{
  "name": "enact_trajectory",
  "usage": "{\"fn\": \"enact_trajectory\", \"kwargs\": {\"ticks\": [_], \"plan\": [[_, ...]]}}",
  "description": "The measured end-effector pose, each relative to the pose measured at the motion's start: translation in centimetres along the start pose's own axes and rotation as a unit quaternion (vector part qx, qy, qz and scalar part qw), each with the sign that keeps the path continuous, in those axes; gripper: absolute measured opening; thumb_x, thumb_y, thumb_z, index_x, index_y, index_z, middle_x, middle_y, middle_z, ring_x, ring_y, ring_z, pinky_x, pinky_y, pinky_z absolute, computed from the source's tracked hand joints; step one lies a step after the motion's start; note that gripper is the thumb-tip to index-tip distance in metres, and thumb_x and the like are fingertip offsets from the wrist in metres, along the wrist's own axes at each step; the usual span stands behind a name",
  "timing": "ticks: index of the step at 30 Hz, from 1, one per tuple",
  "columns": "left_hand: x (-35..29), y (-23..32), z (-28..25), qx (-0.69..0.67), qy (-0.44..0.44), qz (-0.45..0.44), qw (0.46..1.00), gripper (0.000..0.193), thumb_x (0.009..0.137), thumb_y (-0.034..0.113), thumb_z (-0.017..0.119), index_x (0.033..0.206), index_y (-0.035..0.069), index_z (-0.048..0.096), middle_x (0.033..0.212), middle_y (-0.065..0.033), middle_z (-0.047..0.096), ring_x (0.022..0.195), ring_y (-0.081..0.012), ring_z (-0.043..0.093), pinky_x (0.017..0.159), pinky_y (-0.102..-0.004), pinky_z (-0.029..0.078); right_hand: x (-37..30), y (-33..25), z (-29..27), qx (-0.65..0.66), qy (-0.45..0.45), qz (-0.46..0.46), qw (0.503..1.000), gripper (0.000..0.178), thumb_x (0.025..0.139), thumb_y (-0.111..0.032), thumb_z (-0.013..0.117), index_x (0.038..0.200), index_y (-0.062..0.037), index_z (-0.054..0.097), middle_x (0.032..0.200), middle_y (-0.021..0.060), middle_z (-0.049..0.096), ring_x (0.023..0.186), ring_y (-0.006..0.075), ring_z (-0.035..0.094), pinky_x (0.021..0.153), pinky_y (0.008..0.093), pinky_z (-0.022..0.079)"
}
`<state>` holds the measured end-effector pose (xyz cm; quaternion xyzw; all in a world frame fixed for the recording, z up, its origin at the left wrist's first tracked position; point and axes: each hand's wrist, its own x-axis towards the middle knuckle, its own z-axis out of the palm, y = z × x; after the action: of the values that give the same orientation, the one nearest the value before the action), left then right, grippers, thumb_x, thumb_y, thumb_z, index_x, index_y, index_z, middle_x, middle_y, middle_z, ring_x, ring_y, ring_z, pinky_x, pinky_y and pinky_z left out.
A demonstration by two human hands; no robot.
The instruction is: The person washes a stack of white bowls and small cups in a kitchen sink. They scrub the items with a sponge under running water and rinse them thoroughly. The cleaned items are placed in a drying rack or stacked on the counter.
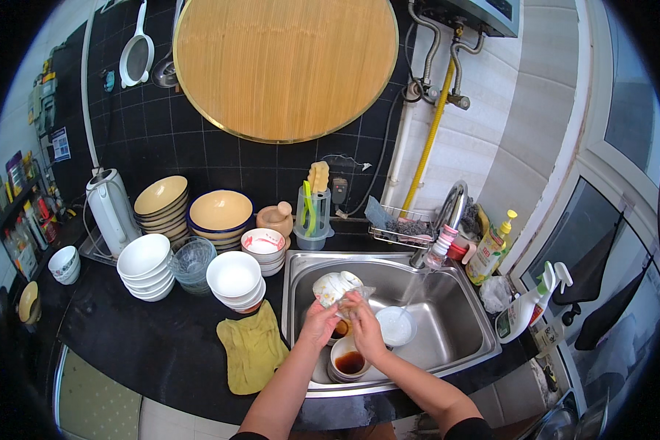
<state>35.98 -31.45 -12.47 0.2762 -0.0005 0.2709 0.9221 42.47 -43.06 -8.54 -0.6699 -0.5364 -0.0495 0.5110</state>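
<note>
Both my hands are over the left part of the steel sink [455, 345]. A white dish smeared with yellow-brown residue [336, 286] is between them, tilted, with some clear crinkled plastic at its right side. My left hand [319, 321] is closed on its lower left edge. My right hand [362, 320] is closed at its right, against the plastic; the fingertips are partly hidden. Below my wrists, a stacked bowl [348, 364] holds dark brown liquid, and another with brown liquid is partly covered by my hands. Water runs from the faucet [453, 209] toward a white bowl [397, 327] in the sink.
Left of the sink stand stacked white bowls [234, 276], glass bowls [192, 265], cream bowls [221, 211] and an electric kettle [113, 209]. A yellow-green cloth [253, 350] lies by the sink's left rim. Spray bottles [524, 308] and a soap bottle [490, 249] line its right side.
</note>
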Motion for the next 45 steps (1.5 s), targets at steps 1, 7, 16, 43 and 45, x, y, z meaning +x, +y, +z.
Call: {"fn": "enact_trajectory", "kwargs": {"ticks": [1,7,16,43,45], "plan": [[0.0,-0.1,-0.3,0.001,-0.008,-0.009,1.000,0.047,0.081,-0.003,0.052,0.125,0.005,0.038,0.122,-0.0094,0.049,0.113,-0.0207,0.048,0.096,-0.0347,0.039,0.1,-0.2,-0.1,-0.011,-0.034,-0.032,0.999,0.032,0.082,-0.002,0.048,0.114,-0.0011,0.050,0.120,0.0165,0.050,0.120,0.0313,0.040,0.099,0.0375,0.032],[-0.5,-0.3,0.8,0.111,-0.035,-0.048,0.992,0.039,0.078,-0.006,0.053,0.115,0.005,0.047,0.110,-0.0073,0.056,0.101,-0.0185,0.055,0.087,-0.0342,0.044,4.7,-0.6,-2.1,-0.220,-0.163,-0.136,0.952,0.037,0.082,-0.015,0.042,0.116,-0.0126,0.054,0.122,0.0073,0.052,0.117,0.0324,0.043,0.099,0.0404,0.032],[-1.4,-0.2,2.4,0.119,-0.093,-0.125,0.981,0.034,0.079,0.000,0.059,0.111,0.004,0.050,0.105,-0.0064,0.058,0.096,-0.0167,0.057,0.084,-0.0321,0.045,8.4,3.1,-3.6,-0.062,-0.230,0.174,0.956,0.040,0.085,-0.024,0.035,0.114,-0.0066,0.056,0.114,0.0136,0.057,0.105,0.0270,0.053,0.092,0.0319,0.039],[-1.4,-2.4,3.2,0.257,-0.032,0.006,0.966,0.031,0.082,0.000,0.056,0.112,0.001,0.050,0.105,-0.0066,0.059,0.091,-0.0160,0.059,0.079,-0.0278,0.047,1.1,2.4,-1.6,0.563,0.090,0.521,0.635,0.046,0.095,-0.036,0.024,0.123,-0.0042,0.041,0.123,0.0122,0.047,0.111,0.0281,0.047,0.095,0.0441,0.036],[-1.0,-3.2,3.1,0.380,-0.047,-0.008,0.924,0.030,0.081,0.001,0.057,0.110,0.000,0.051,0.097,-0.0081,0.062,0.086,-0.0140,0.060,0.073,-0.0275,0.048,0.8,3.9,-2.4,0.583,0.081,0.523,0.616,0.045,0.095,-0.034,0.023,0.124,-0.0041,0.041,0.123,0.0124,0.047,0.111,0.0289,0.047,0.094,0.0438,0.037]]}}
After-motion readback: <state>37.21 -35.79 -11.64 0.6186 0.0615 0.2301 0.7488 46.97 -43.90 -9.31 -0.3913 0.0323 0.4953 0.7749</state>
